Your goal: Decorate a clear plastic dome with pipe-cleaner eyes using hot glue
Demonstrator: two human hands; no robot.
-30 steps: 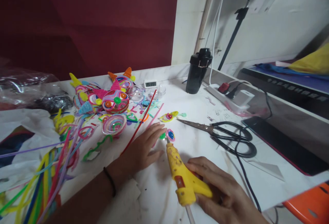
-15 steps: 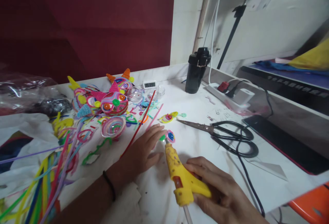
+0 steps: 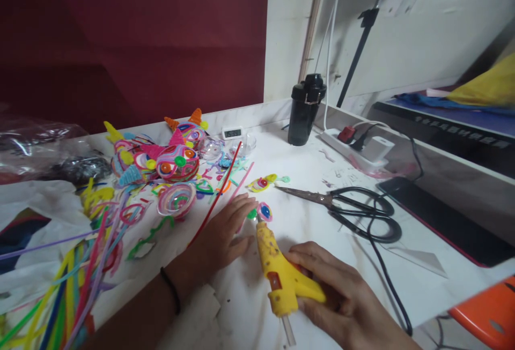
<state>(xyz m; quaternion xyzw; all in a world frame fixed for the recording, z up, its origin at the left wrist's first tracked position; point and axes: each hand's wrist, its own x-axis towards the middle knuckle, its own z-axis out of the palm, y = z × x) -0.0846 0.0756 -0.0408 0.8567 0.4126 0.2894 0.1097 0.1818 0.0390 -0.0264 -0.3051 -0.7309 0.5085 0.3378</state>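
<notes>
A yellow hot glue gun (image 3: pixel 277 272), its handle in the grip of my right hand (image 3: pixel 336 291), points away from me with a clear glue stick (image 3: pixel 288 330) out of its back end. The nozzle is beside a small green piece (image 3: pixel 252 214) and a pink-rimmed coil with a blue centre (image 3: pixel 265 211); whether it touches them I cannot tell. Stretched out low over the table, my left hand (image 3: pixel 227 229) has its fingertips at the green piece and its thumb apart. Just beyond lies a yellow eye-shaped piece with a red centre (image 3: pixel 262 183).
Black-handled scissors (image 3: pixel 362 208) lie on the right, near a dark phone-like slab (image 3: pixel 438 221) and a power strip (image 3: pixel 352 149). A black bottle (image 3: pixel 306 111) stands at the back. Leftward are coloured pipe cleaners (image 3: pixel 68 285), decorated fish-like figures (image 3: pixel 177 162) and a clear dome (image 3: pixel 177 200).
The view has shifted slightly. The glue gun's nozzle has drawn back a little from the blue-centred coil. My left hand has stayed almost in place.
</notes>
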